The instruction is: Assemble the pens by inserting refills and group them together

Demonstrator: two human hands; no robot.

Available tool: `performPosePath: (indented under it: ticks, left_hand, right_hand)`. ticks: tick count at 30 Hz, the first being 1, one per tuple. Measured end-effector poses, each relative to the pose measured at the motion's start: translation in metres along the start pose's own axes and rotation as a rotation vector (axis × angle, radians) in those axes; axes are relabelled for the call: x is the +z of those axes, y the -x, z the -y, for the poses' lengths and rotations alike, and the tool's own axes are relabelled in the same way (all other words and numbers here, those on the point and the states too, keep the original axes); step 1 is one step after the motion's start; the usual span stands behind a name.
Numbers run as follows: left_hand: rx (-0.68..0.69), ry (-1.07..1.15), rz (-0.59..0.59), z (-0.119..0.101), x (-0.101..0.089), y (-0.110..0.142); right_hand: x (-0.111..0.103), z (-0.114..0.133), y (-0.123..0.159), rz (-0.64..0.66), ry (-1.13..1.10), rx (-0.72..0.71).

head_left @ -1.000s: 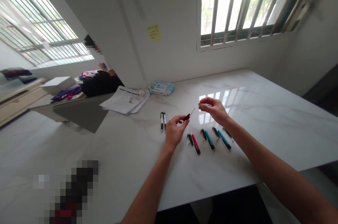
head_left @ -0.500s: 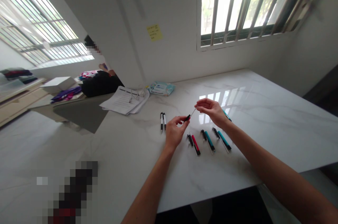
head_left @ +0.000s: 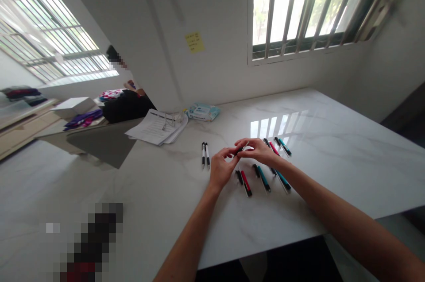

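Note:
My left hand [head_left: 220, 169] is closed with its fingertips on a small black pen part [head_left: 238, 152]. A thin pale ink refill [head_left: 246, 144] sticks up from it. My right hand [head_left: 259, 151] meets the left one, its fingers pinched at the same pen part; the exact grip is partly hidden. Just in front of my hands lie pens taken apart: a red barrel [head_left: 245, 179], a teal barrel [head_left: 263, 176] and another teal barrel [head_left: 283, 179], each beside a black piece and a refill. Behind my right wrist are a pinkish-red barrel [head_left: 274, 148] and a teal barrel [head_left: 284, 145].
Two white-and-black pens [head_left: 206, 156] lie left of my hands on the marble-patterned table [head_left: 338, 158]. Stapled-looking papers [head_left: 156, 127] with glasses on top and a wipes packet [head_left: 203, 112] are by the wall. A person sits partly visible at the far left.
My right hand has moved down and left from the refill's far end to the black pen part. The pens behind it have come into fuller view. My left hand has hardly moved.

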State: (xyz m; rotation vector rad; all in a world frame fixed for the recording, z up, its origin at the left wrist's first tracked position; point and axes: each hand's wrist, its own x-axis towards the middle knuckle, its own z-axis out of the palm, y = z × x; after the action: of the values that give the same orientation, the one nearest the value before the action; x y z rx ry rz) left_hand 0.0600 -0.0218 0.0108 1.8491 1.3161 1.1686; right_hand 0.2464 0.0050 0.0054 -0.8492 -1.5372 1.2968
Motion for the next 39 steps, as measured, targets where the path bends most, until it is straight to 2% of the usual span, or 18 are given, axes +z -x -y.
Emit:
performPosePath:
  ticks: [3,6,11,14,18,20,27,33,39]
  left_hand:
    - [-0.027,0.016,0.007,0.001,0.000,0.000]
    - [-0.042,0.008,-0.005,0.001,-0.001,0.000]
    - [-0.019,0.004,-0.018,-0.001,-0.004,-0.002]
    - [-0.028,-0.010,-0.047,-0.001,-0.006,-0.003]
    - [-0.021,-0.061,-0.087,0.003,-0.009,-0.005]
    - [-0.015,-0.083,-0.100,0.004,-0.011,-0.005]
    - [-0.026,-0.106,-0.122,0.002,-0.013,-0.005]
    - [0.002,-0.112,-0.126,0.001,-0.012,-0.004]
    - [0.029,-0.129,-0.118,0.001,-0.012,-0.003]
  right_hand:
    - [-0.006,0.005,-0.001,-0.140,-0.176,-0.031]
    - [-0.022,0.013,-0.003,-0.284,-0.364,-0.063]
    - [-0.046,0.015,-0.005,-0.411,-0.351,-0.039]
    - [-0.048,0.013,-0.004,-0.383,-0.181,-0.029]
    - [-0.043,0.014,-0.003,-0.303,0.177,-0.138]
    - [-0.041,0.016,-0.002,-0.264,0.288,-0.161]
    - [-0.038,0.019,0.000,-0.195,0.285,-0.130]
    - [-0.037,0.019,0.001,-0.223,0.304,-0.161]
    - [-0.034,0.019,0.001,-0.162,0.302,-0.151]
